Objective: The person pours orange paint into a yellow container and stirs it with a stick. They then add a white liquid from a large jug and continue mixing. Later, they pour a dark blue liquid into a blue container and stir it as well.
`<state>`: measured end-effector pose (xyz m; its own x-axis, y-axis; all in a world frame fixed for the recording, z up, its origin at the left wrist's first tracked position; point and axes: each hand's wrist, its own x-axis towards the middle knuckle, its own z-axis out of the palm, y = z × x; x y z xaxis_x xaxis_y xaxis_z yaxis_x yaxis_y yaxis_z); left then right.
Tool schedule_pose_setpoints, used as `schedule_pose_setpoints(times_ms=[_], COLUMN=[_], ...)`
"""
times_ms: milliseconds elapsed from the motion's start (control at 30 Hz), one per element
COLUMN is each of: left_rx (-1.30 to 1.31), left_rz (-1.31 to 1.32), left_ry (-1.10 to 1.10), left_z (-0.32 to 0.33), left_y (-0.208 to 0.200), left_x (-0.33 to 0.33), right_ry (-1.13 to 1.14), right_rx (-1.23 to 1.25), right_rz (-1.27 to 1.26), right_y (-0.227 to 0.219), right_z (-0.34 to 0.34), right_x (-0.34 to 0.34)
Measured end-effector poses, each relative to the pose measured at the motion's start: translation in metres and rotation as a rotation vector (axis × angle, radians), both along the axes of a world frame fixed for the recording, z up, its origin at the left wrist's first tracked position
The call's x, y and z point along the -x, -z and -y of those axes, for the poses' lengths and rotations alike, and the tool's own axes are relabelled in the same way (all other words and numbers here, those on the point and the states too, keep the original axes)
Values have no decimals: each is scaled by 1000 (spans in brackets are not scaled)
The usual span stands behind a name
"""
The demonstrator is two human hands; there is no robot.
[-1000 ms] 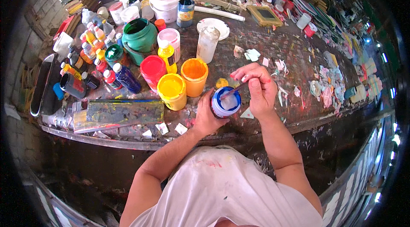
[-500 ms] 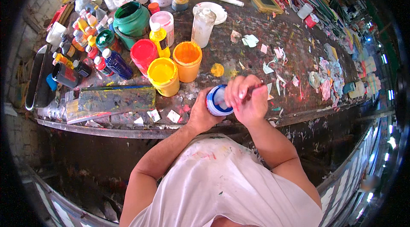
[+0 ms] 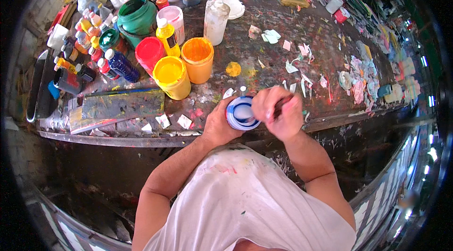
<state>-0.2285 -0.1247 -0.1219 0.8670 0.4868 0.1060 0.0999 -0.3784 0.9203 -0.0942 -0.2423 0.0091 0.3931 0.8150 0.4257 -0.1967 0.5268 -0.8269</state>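
My left hand (image 3: 218, 121) is wrapped round the side of a small white tub (image 3: 232, 119) with a blue-smeared rim. Inside the tub shows a pale, whitish content. Over the tub's right edge, the fingers of my right hand (image 3: 281, 114) are curled together, slightly blurred; what they pinch is hard to make out. Beyond my left hand stand open tubs of yellow paint (image 3: 174, 85), orange paint (image 3: 198, 70) and red paint (image 3: 145, 53). Behind them are a yellow bottle (image 3: 168, 38) and a cloudy translucent bottle (image 3: 215, 24).
Several small paint bottles crowd the left, beside a green bucket (image 3: 137, 26). A paint-stained board (image 3: 122, 104) lies near the table's front edge (image 3: 122, 141). Paper scraps (image 3: 271, 36) are strewn across the right, with a heap of stained rags (image 3: 361, 83) farther over.
My right hand has shifted a little to the right and its fingers have turned, showing more of the tub's inside. My left hand keeps its hold. The whole view has shifted slightly.
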Motion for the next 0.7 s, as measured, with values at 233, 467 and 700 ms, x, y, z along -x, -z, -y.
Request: schedule_pose_setpoints(times_ms=[233, 467, 700], left_rx=[-46, -61, -95], left_rz=[23, 86, 85], left_ry=[41, 63, 47], left_z=[3, 3, 4], left_y=[-2, 1, -1], left_x=[7, 6, 8], right_ry=[57, 113, 19], right_rx=[-129, -152, -22], right_rz=[178, 101, 5], right_y=[-2, -10, 1], right_z=[-2, 10, 14], right_x=[5, -1, 9])
